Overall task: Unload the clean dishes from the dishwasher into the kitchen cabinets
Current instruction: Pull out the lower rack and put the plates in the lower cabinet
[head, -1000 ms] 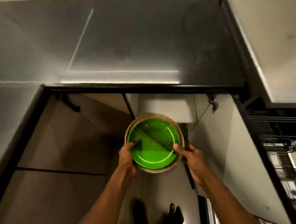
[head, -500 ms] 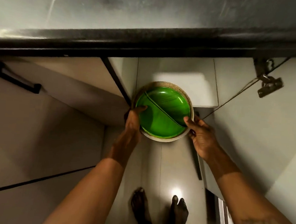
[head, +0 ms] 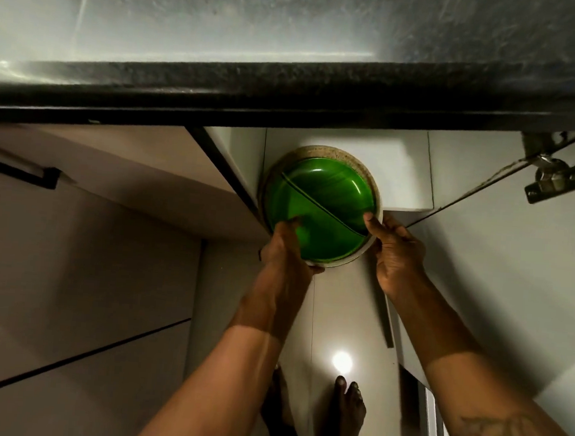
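Note:
A green divided plate [head: 324,203] lies stacked on a larger beige plate [head: 331,151], whose speckled rim shows around it. My left hand [head: 285,248] grips the stack's near-left edge, thumb on the green surface. My right hand [head: 396,249] grips its right edge, thumb on the green rim. The stack is held below the dark countertop edge [head: 288,92], in front of an open lower cabinet with a white shelf [head: 408,171] behind it.
The open cabinet door [head: 500,266] stands to the right, its metal hinge [head: 554,178] near the top. Closed drawer fronts [head: 82,254] with a dark handle [head: 17,171] fill the left. My bare feet [head: 316,414] stand on the pale floor.
The view has closed in on the counter and cabinet. The plate stack, still held in both hands, has moved forward toward the cabinet opening, close under the countertop edge.

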A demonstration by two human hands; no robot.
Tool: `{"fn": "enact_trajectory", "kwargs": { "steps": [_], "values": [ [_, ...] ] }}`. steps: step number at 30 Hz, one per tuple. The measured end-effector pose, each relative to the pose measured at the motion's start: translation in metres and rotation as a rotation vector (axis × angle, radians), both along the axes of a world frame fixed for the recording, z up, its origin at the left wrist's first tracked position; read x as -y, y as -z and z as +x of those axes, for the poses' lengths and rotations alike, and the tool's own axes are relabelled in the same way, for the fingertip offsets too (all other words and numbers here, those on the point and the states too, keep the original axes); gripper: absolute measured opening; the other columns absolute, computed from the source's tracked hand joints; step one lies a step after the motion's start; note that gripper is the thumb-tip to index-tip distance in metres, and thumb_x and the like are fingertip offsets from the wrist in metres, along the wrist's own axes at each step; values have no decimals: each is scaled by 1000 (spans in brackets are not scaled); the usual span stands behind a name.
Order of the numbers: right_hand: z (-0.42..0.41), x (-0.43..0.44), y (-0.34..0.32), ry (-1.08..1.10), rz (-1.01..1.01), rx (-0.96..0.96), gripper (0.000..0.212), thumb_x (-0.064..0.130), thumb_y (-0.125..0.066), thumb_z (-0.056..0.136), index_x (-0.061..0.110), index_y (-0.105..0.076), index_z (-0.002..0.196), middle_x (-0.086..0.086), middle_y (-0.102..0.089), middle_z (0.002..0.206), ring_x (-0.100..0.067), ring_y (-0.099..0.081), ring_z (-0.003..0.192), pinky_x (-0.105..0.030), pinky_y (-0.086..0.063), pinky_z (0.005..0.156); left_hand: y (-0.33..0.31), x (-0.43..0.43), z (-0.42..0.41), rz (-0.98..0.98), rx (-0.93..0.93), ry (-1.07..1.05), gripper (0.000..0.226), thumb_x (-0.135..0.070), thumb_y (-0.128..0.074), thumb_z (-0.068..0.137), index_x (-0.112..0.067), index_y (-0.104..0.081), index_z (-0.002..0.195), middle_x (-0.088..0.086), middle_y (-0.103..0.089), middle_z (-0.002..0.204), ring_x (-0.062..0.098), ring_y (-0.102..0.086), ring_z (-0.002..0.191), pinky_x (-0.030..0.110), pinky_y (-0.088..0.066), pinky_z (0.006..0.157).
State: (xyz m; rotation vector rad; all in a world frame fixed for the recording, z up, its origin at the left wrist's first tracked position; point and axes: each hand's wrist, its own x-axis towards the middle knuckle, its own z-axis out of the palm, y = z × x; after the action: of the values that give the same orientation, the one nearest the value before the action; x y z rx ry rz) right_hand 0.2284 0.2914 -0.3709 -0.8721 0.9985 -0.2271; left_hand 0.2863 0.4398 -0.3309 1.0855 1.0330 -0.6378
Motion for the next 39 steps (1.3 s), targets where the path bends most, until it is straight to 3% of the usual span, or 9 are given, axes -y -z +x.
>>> {"fn": "enact_trajectory", "kwargs": {
  "steps": [3, 6, 9, 14, 18, 23, 27, 33, 39],
  "values": [
    [8, -3, -3, 29, 20, 7, 39, 8, -89, 57, 7, -71, 91, -3, -76, 90, -18, -73, 88, -31, -57, 79, 2, 6, -5, 137, 25, -180, 36, -10, -73, 84, -6, -63, 119, 18, -68, 117, 37, -69, 101, 40, -59, 63],
    [17, -7, -4, 25, 29, -11, 37, 1, -85, 71, 4, -69, 103, -9, -75, 102, -23, -73, 98, -33, -59, 82, 2, 12, 1, 201, 74, -256, 15, -8, -79, 80, -9, -65, 84, 10, -72, 86, 24, -70, 76, 34, -60, 66],
    [25, -13, -7, -24, -18, -113, 37, 7, -87, 72, 9, -68, 105, -10, -75, 105, -22, -73, 96, -34, -61, 74, -3, 16, 15, 211, 102, -198, 29, -13, -83, 80, -16, -57, 68, -5, -61, 54, 22, -61, 64, 27, -52, 63],
    [51, -18, -16, 26, -103, -196, 24, 4, -87, 73, 7, -63, 74, -7, -69, 71, -21, -66, 71, -26, -61, 63, -12, 18, 43, 188, 54, -88, 26, -14, -83, 83, -14, -58, 74, 2, -63, 74, 16, -65, 70, 23, -52, 58],
    [65, -10, -11, -40, -167, -230, 31, 22, -93, 69, 17, -67, 51, 3, -69, 55, -21, -72, 71, -45, -61, 83, -19, 18, 60, 95, 70, -29, 11, -12, -79, 87, -12, -68, 90, 8, -72, 99, 20, -70, 88, 24, -58, 72],
    [75, -7, -18, -42, -149, -237, 34, 29, -94, 66, 18, -62, 66, 10, -68, 52, -14, -71, 66, -49, -58, 91, -23, 21, 79, 97, 76, 39, 21, -17, -83, 85, -9, -64, 91, 6, -69, 88, 15, -67, 73, 25, -55, 61],
    [72, -15, -27, -38, -153, -227, 38, 22, -94, 66, 17, -57, 64, 9, -64, 48, -15, -66, 61, -50, -59, 87, -20, 18, 76, 115, 111, 126, 22, -20, -81, 87, -6, -64, 91, 11, -70, 89, 17, -68, 73, 28, -63, 76],
    [53, -44, -48, -14, -145, -172, 25, 5, -86, 76, 14, -63, 69, 0, -68, 67, -18, -65, 70, -38, -61, 80, -25, 0, 41, -21, 248, 146, 38, -19, -70, 96, 6, -63, 123, 23, -65, 120, 26, -66, 107, 31, -60, 91],
    [15, -71, -81, -10, -106, -108, 17, 3, -82, 79, 7, -66, 83, -7, -69, 82, -18, -67, 75, -38, -61, 86, -50, -4, 7, -14, 256, 171, 31, -12, -72, 94, 3, -67, 121, 19, -70, 122, 24, -70, 104, 29, -62, 83]
  ]
}}
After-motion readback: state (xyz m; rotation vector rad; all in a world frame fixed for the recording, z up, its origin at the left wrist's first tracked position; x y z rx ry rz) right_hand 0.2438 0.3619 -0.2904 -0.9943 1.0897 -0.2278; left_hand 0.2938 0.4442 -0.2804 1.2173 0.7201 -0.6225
